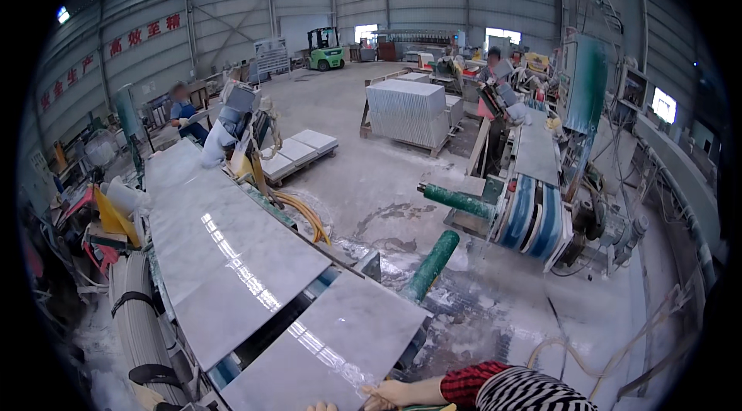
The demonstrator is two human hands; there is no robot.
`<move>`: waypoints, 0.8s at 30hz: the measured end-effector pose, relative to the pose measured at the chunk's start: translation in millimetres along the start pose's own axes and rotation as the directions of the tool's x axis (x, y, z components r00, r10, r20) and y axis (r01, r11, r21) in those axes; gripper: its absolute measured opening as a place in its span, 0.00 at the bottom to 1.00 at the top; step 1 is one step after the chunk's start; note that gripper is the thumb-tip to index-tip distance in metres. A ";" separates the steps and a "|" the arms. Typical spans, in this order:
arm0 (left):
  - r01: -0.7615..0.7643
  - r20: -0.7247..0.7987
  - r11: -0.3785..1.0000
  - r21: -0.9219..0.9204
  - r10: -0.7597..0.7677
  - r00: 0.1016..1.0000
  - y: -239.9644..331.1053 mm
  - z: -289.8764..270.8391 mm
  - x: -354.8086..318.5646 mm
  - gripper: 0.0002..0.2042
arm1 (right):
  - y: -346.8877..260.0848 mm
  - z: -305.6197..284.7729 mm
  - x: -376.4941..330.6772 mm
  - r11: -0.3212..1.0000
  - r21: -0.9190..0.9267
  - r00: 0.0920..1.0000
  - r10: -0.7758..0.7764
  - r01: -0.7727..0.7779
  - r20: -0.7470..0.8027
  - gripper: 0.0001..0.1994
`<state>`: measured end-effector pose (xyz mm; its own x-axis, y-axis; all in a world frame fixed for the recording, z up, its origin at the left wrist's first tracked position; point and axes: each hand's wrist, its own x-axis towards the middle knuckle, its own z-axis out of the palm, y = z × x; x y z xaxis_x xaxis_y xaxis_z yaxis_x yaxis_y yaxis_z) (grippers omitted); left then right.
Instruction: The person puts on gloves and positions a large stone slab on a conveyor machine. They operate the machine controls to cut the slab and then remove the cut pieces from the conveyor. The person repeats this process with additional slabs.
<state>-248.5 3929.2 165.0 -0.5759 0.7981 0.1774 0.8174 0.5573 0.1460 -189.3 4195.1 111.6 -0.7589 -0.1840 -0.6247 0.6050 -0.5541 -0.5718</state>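
Head view: your right hand comes in from the lower edge, sleeve red-check under black-white stripes, fingers flat on the near corner of the near slab; can't tell if they curl under the edge. Your left hand barely shows at the bottom rim, only fingertips, just beside the same slab edge; whether spread or curled can't be told.

Near slab: pale grey-white marble, glossy, wet-looking, ceiling lights streaked across it, lying flat and tilted diagonally in frame. A dark gap with blue rollers separates it from the far slab, same stone, longer, running up-left along the conveyor line.

Edges and room: right edge of near slab overhangs near a green roller arm; a second green roller sticks out from the polishing machine across the wet floor. Open floor between line and machine. Yellow hoses sit beside the far slab.

Room: big metal shed, stacked slabs on pallet, low stack of tiles, green forklift far back, one person in blue left, another person by the machines
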 end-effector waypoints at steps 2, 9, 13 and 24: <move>-0.024 0.049 0.982 -0.187 0.034 0.998 -4.2 -19.6 0.9 0.33 | 26.1 -6.1 6.7 0.994 0.103 1.000 -0.027 0.025 0.014 0.19; 0.035 -0.217 0.999 0.041 -0.026 0.976 -120.2 -46.1 102.6 0.35 | 2.6 26.8 -31.7 0.997 -0.021 0.997 -0.074 0.073 -0.037 0.23; 0.409 0.272 0.885 -0.223 -0.346 0.898 -154.6 -61.6 173.4 0.35 | -7.5 25.3 -31.0 0.996 -0.073 0.996 -0.064 0.060 -0.062 0.23; 0.574 0.335 0.802 -0.164 -0.502 0.797 -97.8 -172.7 168.5 0.31 | -41.6 21.6 -44.2 0.932 -0.361 0.997 -0.061 0.042 -0.040 0.23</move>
<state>-428.5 3969.7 348.7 -0.8638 0.4328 -0.2578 0.3220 0.8679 0.3783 -186.1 4208.7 174.5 -0.7840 -0.1170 -0.6097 0.6186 -0.2307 -0.7511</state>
